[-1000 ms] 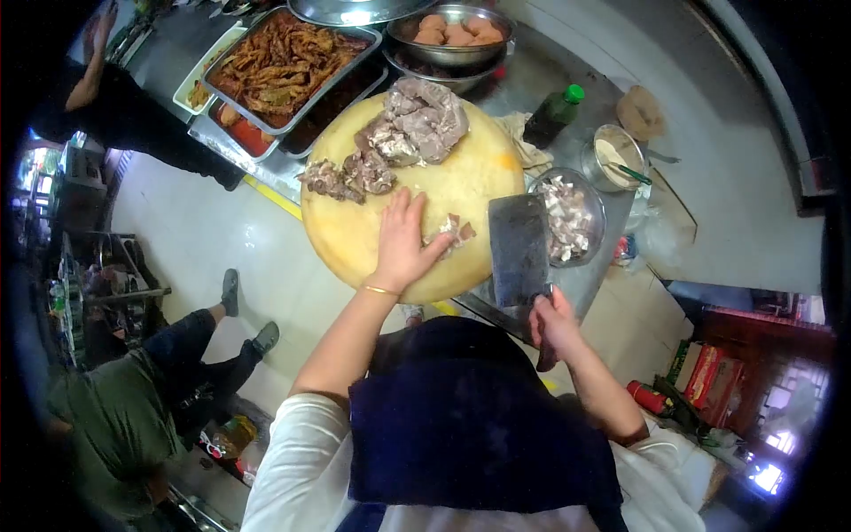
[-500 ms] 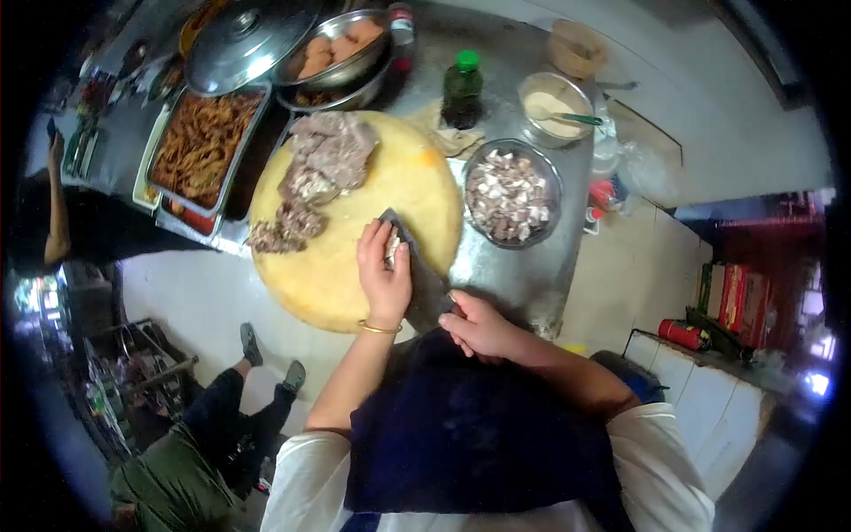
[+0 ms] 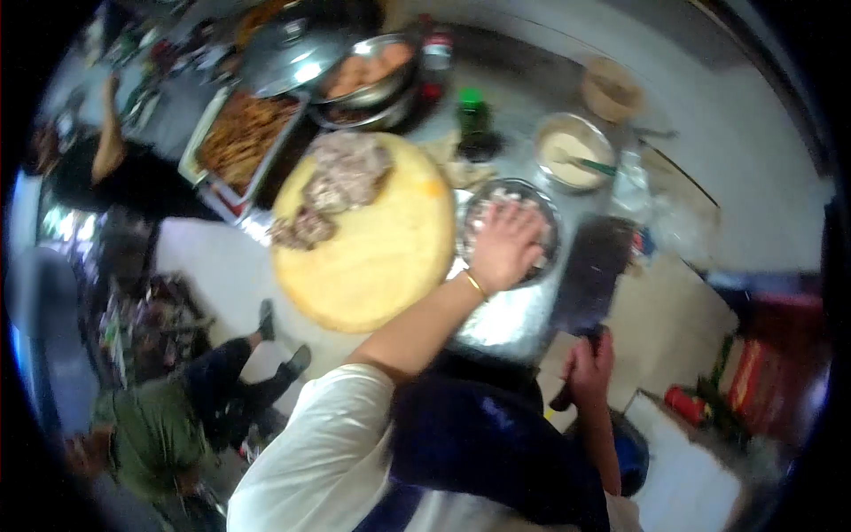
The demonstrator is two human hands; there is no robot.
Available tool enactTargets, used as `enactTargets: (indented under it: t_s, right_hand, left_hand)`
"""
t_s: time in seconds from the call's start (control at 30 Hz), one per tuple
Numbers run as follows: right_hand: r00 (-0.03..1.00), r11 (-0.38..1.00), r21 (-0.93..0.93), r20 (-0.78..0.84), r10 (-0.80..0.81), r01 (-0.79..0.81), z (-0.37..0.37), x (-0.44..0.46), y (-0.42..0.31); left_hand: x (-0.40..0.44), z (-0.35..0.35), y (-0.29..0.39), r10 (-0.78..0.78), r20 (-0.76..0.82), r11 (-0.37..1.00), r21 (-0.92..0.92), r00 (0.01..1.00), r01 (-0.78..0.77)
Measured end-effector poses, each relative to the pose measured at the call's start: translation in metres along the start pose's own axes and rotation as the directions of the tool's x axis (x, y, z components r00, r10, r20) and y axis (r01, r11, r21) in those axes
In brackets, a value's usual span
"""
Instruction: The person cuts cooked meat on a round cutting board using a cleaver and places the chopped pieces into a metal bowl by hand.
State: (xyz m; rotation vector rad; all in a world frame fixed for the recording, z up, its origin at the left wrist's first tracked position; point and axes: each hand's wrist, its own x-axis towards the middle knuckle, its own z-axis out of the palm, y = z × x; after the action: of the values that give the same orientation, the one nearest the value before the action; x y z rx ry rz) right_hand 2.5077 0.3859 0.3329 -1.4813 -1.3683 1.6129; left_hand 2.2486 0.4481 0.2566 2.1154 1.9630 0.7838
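Note:
My left hand (image 3: 507, 244), with a gold bracelet at the wrist, lies over a bowl (image 3: 556, 232) of diced meat (image 3: 512, 192). Its fingers are stretched out and spread, palm down on the pieces. Off to the right of the bowl, my right hand (image 3: 587, 371) grips a cleaver (image 3: 591, 270) by its handle, the broad dark blade pointing away from me. On the round yellow chopping board (image 3: 381, 275) rests a large chunk of cooked meat (image 3: 353, 167), with smaller pieces (image 3: 304, 229) beside it.
Behind the board stand a tray of brown food (image 3: 244, 133), stacked metal bowls (image 3: 390, 111) and a lid (image 3: 288, 58). A green-capped bottle (image 3: 472, 124) and a bowl of pale powder (image 3: 572, 151) with a spoon are farther back. Two other people are at left.
My left hand has moved right from the board to the bowl of diced meat. The cleaver, in my right hand, has swung right, away from the board. The view has shifted.

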Motion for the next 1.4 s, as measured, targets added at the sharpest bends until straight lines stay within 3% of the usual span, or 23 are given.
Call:
enactTargets:
  t_s: [0.07,0.2,0.27,0.43,0.47,0.53,0.57,0.67,0.7,0.8,0.9,1.0,1.03,1.13,1.17,1.27,1.3,1.4]
  right_hand:
    - [0.998,0.990,0.131,-0.012,0.055,-0.053,-0.002,0.009,-0.004]
    - [0.992,0.996,0.089,0.125,-0.001,-0.011,0.012,0.030,-0.025]
    - [0.970,0.999,0.054,0.242,-0.017,0.004,0.021,0.041,-0.031]
    - [0.775,0.998,-0.061,0.631,0.040,-0.002,0.070,0.060,-0.056]
    - [0.748,0.982,-0.183,0.658,0.083,0.052,0.083,0.061,-0.062]
    - [0.706,0.896,-0.410,0.685,0.180,0.169,0.112,0.057,-0.075]
    - [0.686,0.744,-0.494,0.725,0.066,0.451,0.126,0.056,-0.067]
    - [0.677,0.538,-0.619,0.727,0.117,0.572,0.152,0.050,-0.073]
    - [0.695,0.500,-0.626,0.717,0.065,0.599,0.155,0.047,-0.072]
    - [0.737,0.521,-0.649,0.673,0.055,0.554,0.164,0.041,-0.065]
    - [0.778,0.546,-0.669,0.626,0.049,0.504,0.178,0.031,-0.068]
    - [0.842,0.548,-0.716,0.538,0.037,0.433,0.193,0.023,-0.068]
    - [0.865,0.550,-0.737,0.499,0.053,0.391,0.203,0.021,-0.072]
    - [0.883,0.564,-0.739,0.468,0.037,0.368,0.215,0.019,-0.068]
    - [0.886,0.566,-0.738,0.462,0.028,0.367,0.219,0.018,-0.067]
    - [0.896,0.570,-0.741,0.444,0.018,0.356,0.231,0.014,-0.070]
    - [0.903,0.567,-0.751,0.428,0.029,0.338,0.234,0.014,-0.070]
    - [0.912,0.616,-0.718,0.411,-0.002,0.325,0.241,0.011,-0.070]
  left_hand:
    - [-0.011,-0.023,0.000,-0.046,0.053,0.999,-0.023,0.998,0.047]
    - [-0.056,-0.057,-0.021,-0.240,-0.046,0.968,-0.079,0.970,0.236]
    - [-0.084,-0.076,-0.036,-0.320,-0.064,0.947,0.016,0.945,0.322]
    - [-0.166,-0.115,-0.078,-0.525,-0.303,0.823,0.060,0.796,0.565]
    - [-0.182,-0.121,-0.089,-0.553,-0.360,0.792,0.052,0.751,0.608]
    - [-0.206,-0.135,-0.107,-0.607,-0.442,0.731,0.017,0.661,0.683]
    - [-0.216,-0.143,-0.117,-0.634,-0.467,0.700,-0.009,0.616,0.714]
    - [-0.239,-0.164,-0.153,-0.663,-0.508,0.672,-0.080,0.550,0.736]
    - [-0.244,-0.171,-0.167,-0.668,-0.514,0.672,-0.106,0.538,0.733]
    - [-0.249,-0.194,-0.209,-0.687,-0.514,0.706,-0.304,0.514,0.639]
    - [-0.240,-0.222,-0.252,-0.686,-0.432,0.728,-0.413,0.586,0.547]
    - [-0.224,-0.249,-0.291,-0.444,-0.300,0.896,-0.121,0.845,0.428]
    - [-0.216,-0.261,-0.301,-0.377,-0.164,0.924,-0.123,0.911,0.361]
    - [-0.202,-0.283,-0.307,-0.315,0.141,0.946,-0.036,0.939,0.323]
    - [-0.202,-0.282,-0.312,-0.241,0.092,0.970,-0.004,0.966,0.242]
    - [-0.208,-0.292,-0.318,-0.235,0.174,0.961,-0.103,0.956,0.255]
    - [-0.212,-0.297,-0.313,-0.274,0.218,0.951,-0.086,0.937,0.298]
    - [-0.223,-0.289,-0.295,-0.347,0.159,0.917,-0.152,0.924,0.370]
